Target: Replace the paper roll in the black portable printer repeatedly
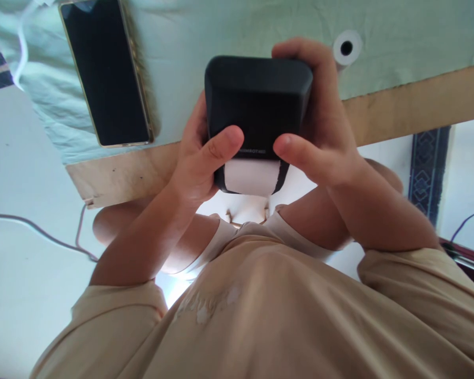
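Between my two hands is a black label printer (256, 110), held up over the front edge of the table. A strip of white paper (253, 176) comes out of its near end and curls down. My left hand (199, 152) grips the printer's left side, thumb on top, fingers hidden beneath. On the right side, my right hand (324, 116) wraps round it, with the thumb on top near the printed lettering and a finger over the far corner. A white paper roll (347, 47) with a dark core stands on the green cloth just beyond my right hand.
A phone (106, 73) with a dark screen lies at the left of the green cloth (174, 42). The table's bare wooden edge (411, 102) runs along the front. A white cable (21, 47) lies at far left, and a grey cord (39, 226) crosses the floor.
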Demonstrator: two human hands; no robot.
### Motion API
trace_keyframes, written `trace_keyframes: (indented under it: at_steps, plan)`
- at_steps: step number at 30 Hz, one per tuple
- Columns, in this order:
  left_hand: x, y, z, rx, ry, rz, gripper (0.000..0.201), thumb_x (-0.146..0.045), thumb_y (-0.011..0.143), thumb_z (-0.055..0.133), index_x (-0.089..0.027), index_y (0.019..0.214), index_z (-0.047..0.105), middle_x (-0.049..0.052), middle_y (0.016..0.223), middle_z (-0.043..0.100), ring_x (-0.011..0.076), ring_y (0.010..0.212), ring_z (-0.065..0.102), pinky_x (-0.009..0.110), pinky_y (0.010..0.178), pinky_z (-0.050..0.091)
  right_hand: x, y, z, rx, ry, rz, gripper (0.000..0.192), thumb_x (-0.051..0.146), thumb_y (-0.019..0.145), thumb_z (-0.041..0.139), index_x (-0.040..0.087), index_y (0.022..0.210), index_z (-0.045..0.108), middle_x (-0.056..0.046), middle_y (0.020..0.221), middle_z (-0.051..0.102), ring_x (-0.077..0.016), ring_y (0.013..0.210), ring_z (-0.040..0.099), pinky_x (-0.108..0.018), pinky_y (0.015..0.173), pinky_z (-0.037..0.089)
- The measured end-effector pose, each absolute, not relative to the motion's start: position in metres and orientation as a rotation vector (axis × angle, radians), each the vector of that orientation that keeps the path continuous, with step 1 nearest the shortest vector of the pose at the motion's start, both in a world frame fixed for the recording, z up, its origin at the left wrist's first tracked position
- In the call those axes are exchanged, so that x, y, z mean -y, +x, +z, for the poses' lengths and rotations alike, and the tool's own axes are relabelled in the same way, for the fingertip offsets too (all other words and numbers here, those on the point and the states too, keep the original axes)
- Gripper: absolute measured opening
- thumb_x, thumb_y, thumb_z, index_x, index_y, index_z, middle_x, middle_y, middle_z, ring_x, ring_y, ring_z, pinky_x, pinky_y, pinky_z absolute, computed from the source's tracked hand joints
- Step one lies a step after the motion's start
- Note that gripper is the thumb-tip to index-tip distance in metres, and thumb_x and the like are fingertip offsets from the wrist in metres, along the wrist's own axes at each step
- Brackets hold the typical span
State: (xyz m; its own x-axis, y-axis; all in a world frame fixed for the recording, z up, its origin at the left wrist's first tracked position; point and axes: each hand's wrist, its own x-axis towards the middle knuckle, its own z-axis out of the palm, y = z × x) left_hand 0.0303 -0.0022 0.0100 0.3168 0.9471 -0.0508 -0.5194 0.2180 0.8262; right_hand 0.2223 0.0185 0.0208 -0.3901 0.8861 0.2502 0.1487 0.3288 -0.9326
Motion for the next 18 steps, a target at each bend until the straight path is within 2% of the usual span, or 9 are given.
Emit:
trace_keyframes:
  at_steps: [5,8,13,18]
  plan:
    - [-0.001,0.031,0.006,-0.682,0.793,1.117,0.054,-0.055,0.079,0.085,-0.035,0.126,0.068,0.005,0.121,0.078,0.0352,0.130,0.072,0.044,0.096,0.065,-0.020,0.222,0.015,1.777,-0.847,0.984,0.064,0.069,0.091,0.059,0.030,0.140,0.047,0.000,0.142,0.057,-0.0183,0.130,0.062,-0.041,0.118,0.057]
    - [-0.002,0.030,0.009,-0.751,0.741,1.094,0.059,-0.052,0.073,0.091,-0.033,0.124,0.070,0.004,0.113,0.078,0.0350,0.124,0.075,0.042,0.094,0.065,-0.023,0.221,0.011,1.844,-0.784,0.844,0.065,0.067,0.093,0.054,0.030,0.145,0.045,0.000,0.140,0.056,-0.0182,0.129,0.062,-0.042,0.115,0.057]
    - [-0.003,0.028,0.017,-0.804,0.709,1.069,0.053,-0.050,0.075,0.090,-0.034,0.122,0.071,0.004,0.109,0.078,0.0349,0.123,0.076,0.035,0.077,0.062,-0.024,0.220,0.009,1.864,-0.721,0.774,0.067,0.063,0.096,0.053,0.025,0.150,0.045,-0.001,0.140,0.052,-0.0142,0.125,0.060,-0.036,0.109,0.057]
    - [0.000,0.030,0.029,-0.842,0.615,1.026,0.045,-0.042,0.077,0.088,-0.031,0.117,0.069,0.004,0.115,0.081,0.0390,0.137,0.068,0.042,0.088,0.063,-0.023,0.223,0.012,1.891,-0.831,0.838,0.065,0.062,0.098,0.051,0.020,0.148,0.044,-0.005,0.144,0.054,-0.0161,0.129,0.060,-0.037,0.114,0.057]
